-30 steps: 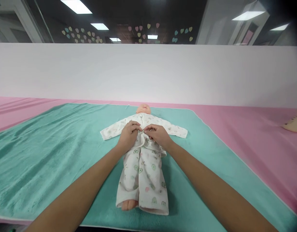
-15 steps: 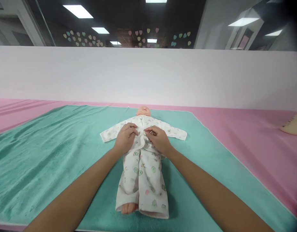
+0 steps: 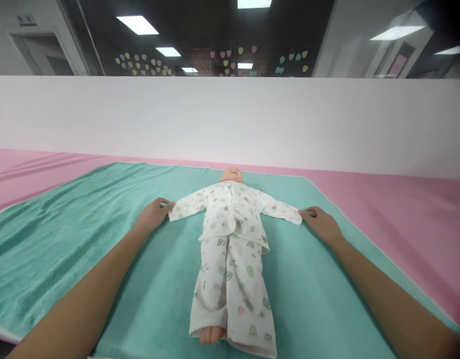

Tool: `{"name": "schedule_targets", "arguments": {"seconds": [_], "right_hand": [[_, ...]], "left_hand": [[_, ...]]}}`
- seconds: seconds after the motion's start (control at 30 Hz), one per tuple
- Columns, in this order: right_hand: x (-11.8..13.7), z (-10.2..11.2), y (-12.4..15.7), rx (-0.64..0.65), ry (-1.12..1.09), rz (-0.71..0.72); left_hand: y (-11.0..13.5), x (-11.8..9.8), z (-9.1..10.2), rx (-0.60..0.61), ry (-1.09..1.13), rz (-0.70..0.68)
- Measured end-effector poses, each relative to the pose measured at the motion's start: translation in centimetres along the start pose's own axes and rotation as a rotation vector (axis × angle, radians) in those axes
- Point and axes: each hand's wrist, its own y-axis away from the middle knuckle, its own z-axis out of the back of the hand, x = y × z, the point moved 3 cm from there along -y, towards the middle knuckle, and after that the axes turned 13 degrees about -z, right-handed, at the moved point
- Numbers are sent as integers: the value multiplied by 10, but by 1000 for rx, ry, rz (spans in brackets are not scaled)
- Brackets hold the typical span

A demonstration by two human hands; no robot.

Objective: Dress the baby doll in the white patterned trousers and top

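A baby doll [image 3: 231, 174] lies on its back, head at the far end. It wears a white printed jacket [image 3: 222, 209], its front together and its sleeves spread wide, and white trousers [image 3: 248, 294] with green and pink prints. My left hand [image 3: 154, 215] pinches the cuff of the sleeve on the left. On the other side, my right hand [image 3: 322, 225] has thumb and fingers closed on the end of the right sleeve. Toes show from the left trouser leg; the doll's hands are hidden inside the sleeves.
A teal blanket [image 3: 140, 284] lies under the doll, with wrinkles at the left. Beneath it is a pink cover [image 3: 412, 214]. A low white wall [image 3: 230, 119] runs along the back, below dark glass with paper hearts.
Both hands have left the jacket's front and moved outward to the sleeve ends. The jacket's hem now lies flatter over the trousers. The view has shifted slightly left.
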Motion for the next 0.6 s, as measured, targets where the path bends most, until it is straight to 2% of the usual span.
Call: {"name": "schedule_targets", "arguments": {"seconds": [0.1, 0.17, 0.27, 0.33, 0.4, 0.47, 0.53, 0.57, 0.6], "right_hand": [[8, -1, 9, 110, -92, 67], [12, -1, 9, 122, -169, 131], [8, 5, 1, -66, -246, 95], [11, 12, 3, -209, -237, 79], [26, 17, 21, -241, -241, 142], [50, 20, 59, -117, -295, 275], [73, 19, 116, 164, -320, 487], [81, 18, 149, 304, -289, 617], [84, 17, 181, 390, -258, 742]], "left_hand": [[2, -6, -1, -54, 267, -25], [2, -5, 1, -156, 412, -23], [-1, 7, 6, -334, 433, 28], [-4, 9, 8, -355, 320, 35], [-3, -1, 12, -360, 161, -29], [9, -25, 17, -396, 80, -125], [38, -56, 20, -389, 148, -194], [58, -72, 20, -319, 199, -238], [82, -88, 17, -203, 241, -311]]}}
